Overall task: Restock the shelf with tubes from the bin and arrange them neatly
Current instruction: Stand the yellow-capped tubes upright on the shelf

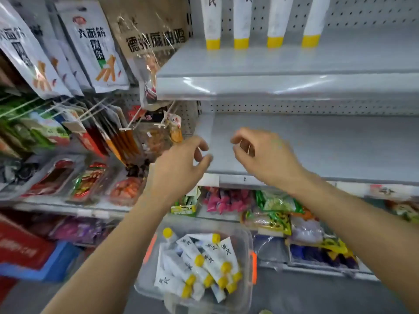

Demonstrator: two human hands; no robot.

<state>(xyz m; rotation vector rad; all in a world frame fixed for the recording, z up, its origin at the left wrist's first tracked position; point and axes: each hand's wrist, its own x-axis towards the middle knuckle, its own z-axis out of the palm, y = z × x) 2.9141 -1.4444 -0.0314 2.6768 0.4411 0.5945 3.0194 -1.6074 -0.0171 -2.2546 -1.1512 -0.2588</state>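
Several white tubes with yellow caps lie jumbled in a clear plastic bin low in the head view. More of the same tubes stand cap-down in a row on the upper grey shelf. My left hand and my right hand hover side by side at the front of the bare middle shelf. Both hands are blurred, with fingers loosely curled and apart, and hold nothing.
Hanging snack bags and pegs with packets fill the left side. Bagged goods crowd the shelf below the middle one. A red and blue crate sits at the lower left.
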